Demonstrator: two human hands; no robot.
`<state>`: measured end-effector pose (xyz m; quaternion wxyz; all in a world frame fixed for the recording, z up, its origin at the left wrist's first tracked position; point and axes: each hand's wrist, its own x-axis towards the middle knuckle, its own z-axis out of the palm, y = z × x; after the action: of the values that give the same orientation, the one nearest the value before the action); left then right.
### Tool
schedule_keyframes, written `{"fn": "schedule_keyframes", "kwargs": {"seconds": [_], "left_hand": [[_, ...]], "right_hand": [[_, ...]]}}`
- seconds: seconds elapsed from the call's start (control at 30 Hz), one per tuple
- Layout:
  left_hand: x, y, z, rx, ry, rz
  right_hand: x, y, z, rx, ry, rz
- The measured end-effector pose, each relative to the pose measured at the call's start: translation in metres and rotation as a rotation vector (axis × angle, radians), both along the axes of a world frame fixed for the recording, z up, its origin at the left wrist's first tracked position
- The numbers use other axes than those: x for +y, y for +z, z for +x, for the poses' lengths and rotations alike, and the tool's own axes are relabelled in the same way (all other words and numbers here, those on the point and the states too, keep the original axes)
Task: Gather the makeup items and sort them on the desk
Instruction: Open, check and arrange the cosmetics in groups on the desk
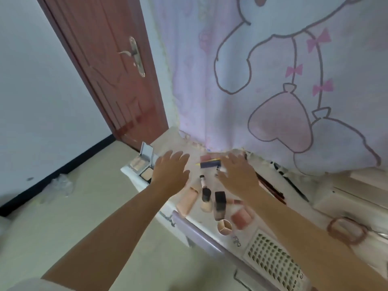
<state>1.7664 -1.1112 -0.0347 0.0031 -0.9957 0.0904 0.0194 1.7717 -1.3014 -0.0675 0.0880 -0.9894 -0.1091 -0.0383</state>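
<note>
Makeup items lie scattered over the white desk (134, 175), seen from the head camera looking down along both bare forearms. At the desk's far left corner an open compact (144, 162) stands with its mirror lid raised, and a second flat powder pan (146, 175) sits just beside it toward the near edge. The left hand (171, 172) hovers over the desk next to these compacts, palm down, its fingers straight and spread, holding nothing. The right hand (238, 174) hangs above the middle of the desk in the same manner, fingers spread wide and holding nothing; whether either palm touches the surface cannot be told. Between the two hands, toward the back edge, lies a dark blue tube (210, 164) on a pink item. Nearer the front edge, a peach tube (188, 201) lies beside a foundation bottle with a black cap (206, 199), and just right of that a darker square-capped bottle (220, 205) lies flat. A pink blush case (241, 218) rests to the right of the bottles, partly hidden by the right forearm, and a small round three-part pot (224, 226) sits at the front edge. Further right along the front edge is a white perforated tray (270, 255), and a brown hair tie (347, 229) lies past the right arm. Behind the desk hangs a pink cartoon curtain (273, 70), with a brown door (109, 66) to its left.
</note>
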Motion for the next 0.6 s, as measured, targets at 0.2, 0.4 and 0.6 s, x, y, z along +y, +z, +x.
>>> {"fn": "schedule_keyframes", "kwargs": {"seconds": [0.2, 0.4, 0.6], "left_hand": [[0.079, -0.023, 0.051, 0.026, -0.12, -0.025], [0.099, -0.061, 0.093, 0.117, -0.211, -0.053], [0.093, -0.08, 0.15, 0.196, -0.323, -0.049]], "right_hand": [[0.05, -0.014, 0.033, 0.108, -0.149, -0.035], [0.066, -0.037, 0.068, 0.289, -0.241, -0.073], [0.067, -0.064, 0.128, 0.439, -0.408, -0.03]]}}
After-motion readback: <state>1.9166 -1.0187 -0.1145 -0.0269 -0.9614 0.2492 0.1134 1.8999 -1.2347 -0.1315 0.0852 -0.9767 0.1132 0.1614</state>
